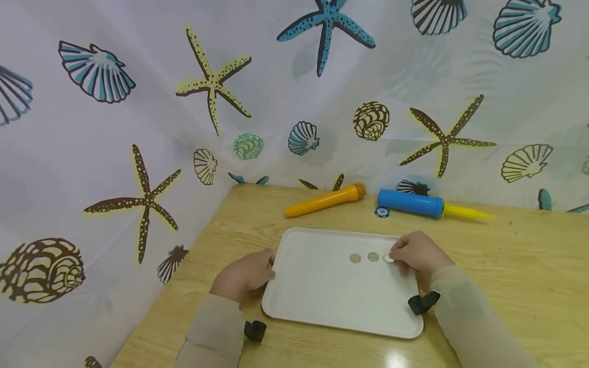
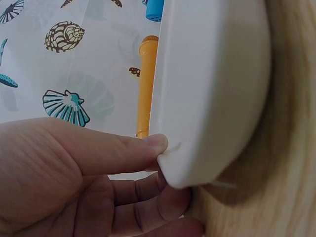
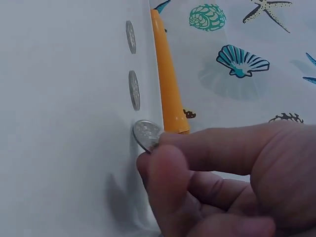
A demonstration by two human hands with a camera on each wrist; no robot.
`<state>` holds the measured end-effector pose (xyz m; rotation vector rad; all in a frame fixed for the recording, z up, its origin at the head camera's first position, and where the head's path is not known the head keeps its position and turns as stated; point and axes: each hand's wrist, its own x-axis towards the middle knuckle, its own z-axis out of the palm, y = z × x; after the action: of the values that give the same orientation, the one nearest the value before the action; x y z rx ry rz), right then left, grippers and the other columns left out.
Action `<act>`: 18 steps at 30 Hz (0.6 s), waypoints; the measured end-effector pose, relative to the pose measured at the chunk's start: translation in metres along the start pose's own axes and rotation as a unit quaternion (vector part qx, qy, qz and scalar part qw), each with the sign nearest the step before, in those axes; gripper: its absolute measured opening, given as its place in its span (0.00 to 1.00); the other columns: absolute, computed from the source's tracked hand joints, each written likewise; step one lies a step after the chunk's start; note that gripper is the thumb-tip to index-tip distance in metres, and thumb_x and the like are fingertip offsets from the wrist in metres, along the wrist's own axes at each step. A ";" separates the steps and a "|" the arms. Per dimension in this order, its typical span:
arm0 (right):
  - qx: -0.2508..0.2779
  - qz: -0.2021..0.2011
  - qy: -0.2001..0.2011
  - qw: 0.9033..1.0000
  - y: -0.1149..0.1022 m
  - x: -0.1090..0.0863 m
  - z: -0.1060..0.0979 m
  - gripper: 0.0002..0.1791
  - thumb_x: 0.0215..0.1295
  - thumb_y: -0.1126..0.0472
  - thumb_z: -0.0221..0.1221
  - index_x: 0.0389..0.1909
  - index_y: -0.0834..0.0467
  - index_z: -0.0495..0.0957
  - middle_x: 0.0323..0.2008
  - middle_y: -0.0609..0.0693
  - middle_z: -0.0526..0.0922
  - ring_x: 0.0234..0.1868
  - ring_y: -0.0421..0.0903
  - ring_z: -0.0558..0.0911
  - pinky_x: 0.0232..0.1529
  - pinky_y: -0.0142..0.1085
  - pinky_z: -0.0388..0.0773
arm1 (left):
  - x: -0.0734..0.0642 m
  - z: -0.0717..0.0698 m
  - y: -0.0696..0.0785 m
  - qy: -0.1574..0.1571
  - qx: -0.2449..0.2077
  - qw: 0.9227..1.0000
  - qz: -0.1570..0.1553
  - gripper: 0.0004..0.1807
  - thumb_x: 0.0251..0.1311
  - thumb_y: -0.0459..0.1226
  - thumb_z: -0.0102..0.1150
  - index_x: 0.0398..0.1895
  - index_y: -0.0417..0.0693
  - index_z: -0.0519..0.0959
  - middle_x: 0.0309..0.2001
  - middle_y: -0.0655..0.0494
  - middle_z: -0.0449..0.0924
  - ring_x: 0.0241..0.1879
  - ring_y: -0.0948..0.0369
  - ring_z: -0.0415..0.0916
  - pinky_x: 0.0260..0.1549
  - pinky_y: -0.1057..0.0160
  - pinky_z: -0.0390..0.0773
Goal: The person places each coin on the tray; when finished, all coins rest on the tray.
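A white tray (image 1: 331, 301) with a raised rim lies on the wooden table. Two silver coins, a left coin (image 1: 355, 258) and a middle coin (image 1: 373, 256), lie flat on it in a row. My right hand (image 1: 421, 253) pinches a third silver coin (image 3: 147, 134) between thumb and fingers, tilted and close over the tray at the right end of that row. At the tray's left edge, my left hand (image 1: 248, 276) grips the rim, thumb (image 2: 157, 142) on top and fingers curled beneath, as the left wrist view shows.
Behind the tray lie an orange microphone-shaped stick (image 1: 324, 201), a blue hand pump (image 1: 409, 203) with a yellow nozzle (image 1: 467, 211), and a blue poker chip (image 1: 382, 211). A curtain (image 1: 276, 92) printed with shells and starfish hangs along the table's back and left sides.
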<state>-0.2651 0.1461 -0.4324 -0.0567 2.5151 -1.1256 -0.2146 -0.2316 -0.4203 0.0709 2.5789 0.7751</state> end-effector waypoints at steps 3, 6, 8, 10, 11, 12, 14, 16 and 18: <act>-0.018 0.003 -0.001 1.000 -0.001 0.001 0.001 0.08 0.69 0.60 0.62 0.37 0.62 0.82 0.18 0.51 0.77 0.23 0.48 0.77 0.41 0.43 0.72 | 0.000 0.000 0.000 -0.001 0.001 1.000 0.002 0.07 0.73 0.32 0.50 0.51 0.44 0.71 0.25 0.47 0.76 0.20 0.54 0.72 0.26 0.60 0.72; -0.035 0.010 0.001 0.999 -0.002 0.002 0.001 0.08 0.68 0.60 0.62 0.37 0.62 0.83 0.17 0.50 0.76 0.20 0.47 0.76 0.38 0.41 0.73 | 0.000 -0.001 0.000 0.000 0.000 1.000 0.002 0.07 0.73 0.32 0.50 0.51 0.43 0.70 0.28 0.47 0.76 0.21 0.54 0.73 0.27 0.60 0.73; -0.047 0.012 0.004 0.999 -0.003 0.002 0.002 0.09 0.67 0.60 0.62 0.37 0.63 0.84 0.17 0.49 0.75 0.20 0.46 0.75 0.34 0.39 0.72 | 0.000 -0.002 -0.002 0.001 0.000 1.000 0.000 0.07 0.73 0.32 0.50 0.51 0.43 0.70 0.29 0.47 0.76 0.22 0.54 0.74 0.27 0.60 0.73; -0.056 0.014 0.008 0.998 -0.003 0.003 0.002 0.09 0.66 0.60 0.62 0.36 0.63 0.84 0.17 0.49 0.74 0.20 0.46 0.74 0.30 0.36 0.71 | -0.001 -0.001 -0.003 0.002 -0.003 1.000 -0.001 0.07 0.72 0.31 0.50 0.50 0.43 0.70 0.29 0.47 0.76 0.21 0.54 0.74 0.27 0.60 0.73; -0.060 0.015 0.011 0.998 -0.003 0.003 0.002 0.09 0.65 0.60 0.62 0.35 0.63 0.84 0.17 0.49 0.74 0.21 0.46 0.74 0.28 0.36 0.70 | -0.001 -0.001 -0.003 0.001 -0.005 1.000 -0.001 0.07 0.72 0.31 0.50 0.50 0.43 0.70 0.30 0.47 0.76 0.21 0.54 0.73 0.27 0.60 0.73; -0.066 0.017 0.013 0.998 -0.003 0.003 0.002 0.09 0.65 0.60 0.63 0.35 0.63 0.84 0.19 0.49 0.74 0.22 0.46 0.74 0.28 0.35 0.69 | -0.001 0.000 -0.003 0.000 -0.006 1.000 -0.001 0.07 0.72 0.31 0.50 0.50 0.43 0.70 0.29 0.47 0.76 0.21 0.54 0.73 0.26 0.60 0.73; -0.075 0.021 0.019 0.997 -0.001 0.003 0.000 0.09 0.63 0.60 0.63 0.33 0.63 0.85 0.21 0.50 0.75 0.25 0.47 0.74 0.28 0.35 0.69 | -0.001 0.000 -0.002 -0.002 -0.010 1.000 0.000 0.07 0.72 0.31 0.50 0.50 0.43 0.70 0.27 0.46 0.76 0.19 0.54 0.72 0.25 0.60 0.72; -0.083 0.023 0.023 0.996 0.000 0.004 -0.001 0.09 0.63 0.59 0.63 0.33 0.63 0.85 0.24 0.50 0.76 0.26 0.48 0.74 0.28 0.35 0.69 | 0.001 0.001 -0.002 -0.003 -0.011 1.000 0.003 0.07 0.72 0.31 0.50 0.50 0.43 0.70 0.26 0.47 0.75 0.19 0.55 0.71 0.24 0.61 0.72; -0.085 0.027 0.023 0.996 0.001 0.005 -0.003 0.10 0.63 0.59 0.64 0.33 0.63 0.86 0.24 0.51 0.77 0.27 0.48 0.75 0.28 0.35 0.69 | 0.002 0.001 -0.001 -0.003 -0.011 1.000 0.004 0.07 0.73 0.31 0.49 0.50 0.43 0.70 0.24 0.47 0.75 0.18 0.55 0.71 0.24 0.61 0.71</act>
<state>-0.2704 0.1480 -0.4332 -0.0102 2.6315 -0.8994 -0.2156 -0.2317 -0.4223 0.0761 2.5652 0.8040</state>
